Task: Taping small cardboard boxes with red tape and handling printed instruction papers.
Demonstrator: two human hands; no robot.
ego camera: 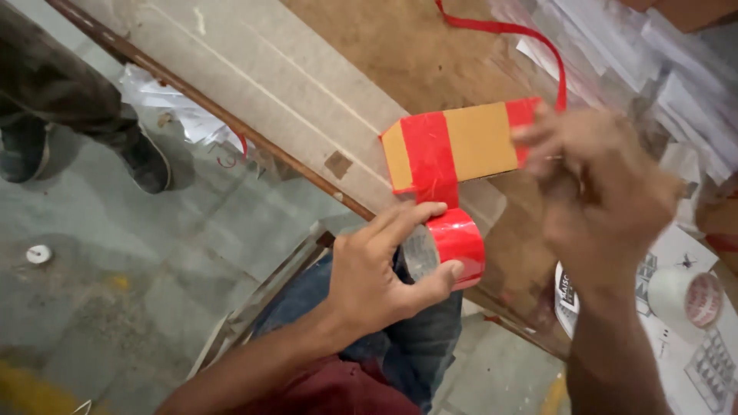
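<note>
Left hand [384,269]: nearest the camera, clasped around the shiny red roll of adhesive tape [450,247], thumb under it, fingers over the top.
Tape strip: runs taut from the roll up onto the small flat brown cardboard box [461,144] (one red band already crosses it).
Right hand [592,177]: blurred, fingers pinching the box's far end on the brown wooden tabletop [400,46].
Advice: hold the roll low, keep tension, press flat before turning.
Far: loose red tape tail [530,37].
</note>
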